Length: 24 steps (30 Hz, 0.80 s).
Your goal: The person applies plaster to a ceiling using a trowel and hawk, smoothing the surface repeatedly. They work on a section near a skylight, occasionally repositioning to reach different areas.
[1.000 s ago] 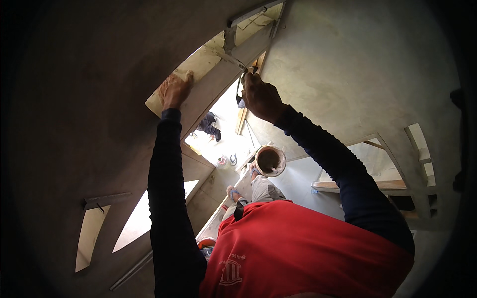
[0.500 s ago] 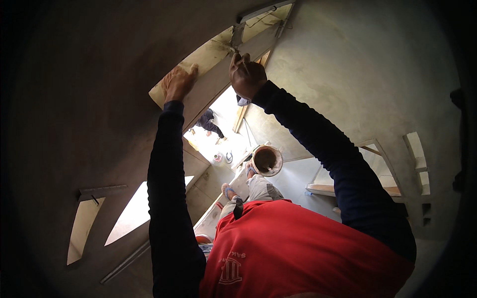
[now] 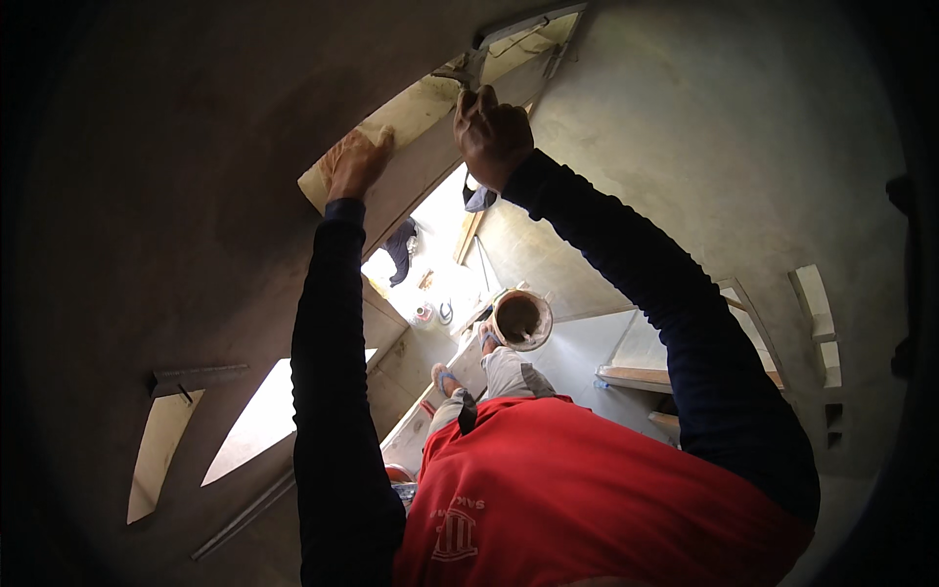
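Note:
My left hand (image 3: 358,162) rests at the left part of a long pale opening (image 3: 423,106) in the grey wall, thumb apart and fingers laid over its inner ledge. My right hand (image 3: 491,137) is raised beside the opening, its fingers curled tight near a short grey divider (image 3: 472,68) that crosses the opening. What the right fingers hold is too small and dark to make out. Down by my feet stands a round bucket (image 3: 522,319) with greyish-brown material inside.
My sandalled feet (image 3: 447,380) stand on a narrow plank or ledge high above the floor. A person in dark clothes (image 3: 399,252) is far below in the bright doorway. Wooden-edged boards (image 3: 636,378) lie to the right. More slots (image 3: 164,455) cut the left wall.
My right hand has shifted slightly up and right along the opening. The left hand keeps its place on the ledge. The person below has moved a little left.

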Each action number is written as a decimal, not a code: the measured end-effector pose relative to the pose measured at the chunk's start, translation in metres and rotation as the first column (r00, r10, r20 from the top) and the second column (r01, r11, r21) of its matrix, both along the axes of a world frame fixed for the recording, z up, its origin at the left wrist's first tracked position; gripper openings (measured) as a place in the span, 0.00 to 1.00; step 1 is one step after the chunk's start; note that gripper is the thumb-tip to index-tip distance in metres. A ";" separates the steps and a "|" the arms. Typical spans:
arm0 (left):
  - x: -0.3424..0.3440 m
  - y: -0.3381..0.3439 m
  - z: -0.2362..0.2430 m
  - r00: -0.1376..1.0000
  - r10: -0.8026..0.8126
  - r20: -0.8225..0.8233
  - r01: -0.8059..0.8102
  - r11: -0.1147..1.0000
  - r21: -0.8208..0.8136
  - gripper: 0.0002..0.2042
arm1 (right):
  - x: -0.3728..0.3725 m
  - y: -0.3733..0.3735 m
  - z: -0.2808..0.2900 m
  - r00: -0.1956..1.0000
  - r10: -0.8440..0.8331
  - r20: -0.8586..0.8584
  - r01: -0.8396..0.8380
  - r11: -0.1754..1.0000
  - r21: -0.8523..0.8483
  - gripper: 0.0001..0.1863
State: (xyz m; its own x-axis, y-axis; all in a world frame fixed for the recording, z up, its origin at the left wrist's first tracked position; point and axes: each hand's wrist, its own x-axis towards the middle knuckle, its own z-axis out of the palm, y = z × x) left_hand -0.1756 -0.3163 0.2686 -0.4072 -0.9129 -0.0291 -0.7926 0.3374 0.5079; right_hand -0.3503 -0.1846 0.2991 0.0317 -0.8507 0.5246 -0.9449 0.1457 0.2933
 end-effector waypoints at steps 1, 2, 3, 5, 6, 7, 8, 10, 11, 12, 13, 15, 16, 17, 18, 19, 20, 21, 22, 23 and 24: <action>0.000 0.000 -0.001 1.000 0.004 -0.004 -0.004 1.000 -0.013 0.40 | -0.001 0.002 0.001 1.000 0.001 -0.009 -0.002 1.000 -0.005 0.15; 0.000 0.000 -0.002 1.000 0.009 -0.007 -0.009 1.000 -0.025 0.40 | -0.001 0.006 0.001 0.999 0.017 -0.047 -0.019 0.999 -0.032 0.14; -0.001 -0.001 -0.003 1.000 0.013 -0.001 -0.013 0.999 -0.035 0.40 | 0.000 0.013 0.000 0.997 0.004 -0.072 -0.006 1.000 -0.022 0.14; -0.001 -0.002 -0.005 0.999 0.024 0.024 -0.022 0.999 -0.050 0.41 | 0.001 0.030 -0.003 0.997 -0.015 -0.071 0.017 0.999 0.027 0.15; -0.001 -0.003 -0.007 1.000 0.023 0.014 -0.022 0.999 -0.043 0.41 | 0.002 0.040 -0.006 0.999 -0.023 -0.045 0.026 0.997 0.068 0.15; -0.001 -0.004 -0.008 1.000 0.019 0.018 -0.018 0.999 -0.026 0.42 | 0.002 0.050 -0.010 0.999 -0.045 -0.007 0.046 0.990 0.130 0.16; -0.001 -0.005 -0.009 1.000 0.012 0.025 -0.012 1.000 -0.004 0.42 | 0.000 0.062 -0.016 0.998 -0.050 0.028 0.045 0.988 0.147 0.17; -0.001 -0.005 -0.011 0.999 0.026 0.027 -0.025 0.999 -0.040 0.42 | -0.007 0.086 -0.031 0.993 -0.058 0.103 0.041 0.986 0.160 0.20; -0.001 -0.005 -0.011 0.999 0.032 0.030 -0.030 0.998 -0.059 0.42 | -0.013 0.099 -0.041 0.984 -0.045 0.175 0.018 0.988 0.154 0.21; -0.001 -0.004 -0.011 0.999 0.022 0.045 -0.021 0.999 -0.032 0.42 | -0.019 0.114 -0.053 0.958 -0.049 0.282 -0.001 0.985 0.174 0.21; -0.001 -0.004 -0.010 0.998 0.011 0.056 -0.010 1.000 -0.015 0.43 | -0.026 0.128 -0.066 0.931 -0.011 0.366 -0.040 0.991 0.131 0.20; -0.001 -0.004 -0.007 0.998 -0.006 0.055 0.005 1.000 0.013 0.45 | -0.042 0.154 -0.095 0.865 0.038 0.501 -0.076 0.996 0.055 0.19; -0.001 -0.004 -0.006 0.999 -0.028 0.037 0.028 1.000 0.002 0.46 | -0.049 0.169 -0.111 0.830 0.046 0.555 -0.076 0.997 0.032 0.18; -0.001 -0.004 -0.005 0.999 -0.048 0.018 0.048 0.999 -0.010 0.46 | -0.053 0.186 -0.127 0.778 0.001 0.629 -0.041 0.998 0.049 0.18; -0.001 -0.004 -0.005 0.998 -0.066 0.002 0.066 0.998 -0.022 0.46 | -0.056 0.204 -0.143 0.712 -0.050 0.701 -0.002 0.997 0.073 0.17; -0.002 -0.004 -0.005 0.998 -0.051 0.025 0.051 0.999 0.005 0.47 | -0.058 0.221 -0.158 0.628 -0.091 0.773 0.035 0.995 0.088 0.16; -0.003 -0.004 -0.006 0.998 -0.035 0.051 0.034 0.999 0.034 0.48 | -0.058 0.237 -0.173 0.527 -0.160 0.835 0.089 0.987 0.133 0.14; -0.005 -0.004 -0.008 0.998 0.000 0.058 0.001 1.000 -0.017 0.48 | -0.058 0.251 -0.187 0.434 -0.174 0.884 0.124 0.983 0.133 0.14; -0.006 -0.004 -0.011 0.996 0.014 0.091 -0.009 0.998 -0.056 0.46 | -0.055 0.267 -0.201 0.330 -0.211 0.920 0.171 0.972 0.162 0.13; -0.008 -0.003 -0.016 0.994 0.047 0.099 -0.029 0.984 -0.176 0.44 | -0.049 0.281 -0.214 0.223 -0.250 0.942 0.222 0.954 0.200 0.13; -0.010 -0.004 -0.020 0.992 0.077 0.100 -0.045 0.954 -0.295 0.42 | -0.043 0.290 -0.225 0.145 -0.229 0.963 0.261 0.947 0.186 0.13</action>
State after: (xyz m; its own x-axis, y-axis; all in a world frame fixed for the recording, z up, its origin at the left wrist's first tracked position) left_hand -0.1852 -0.3201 0.2486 -0.3597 -0.9111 0.2013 -0.8614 0.4072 0.3035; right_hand -0.3935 0.1057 0.0737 -0.7185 -0.6951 -0.0246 -0.3786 0.4205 -0.8246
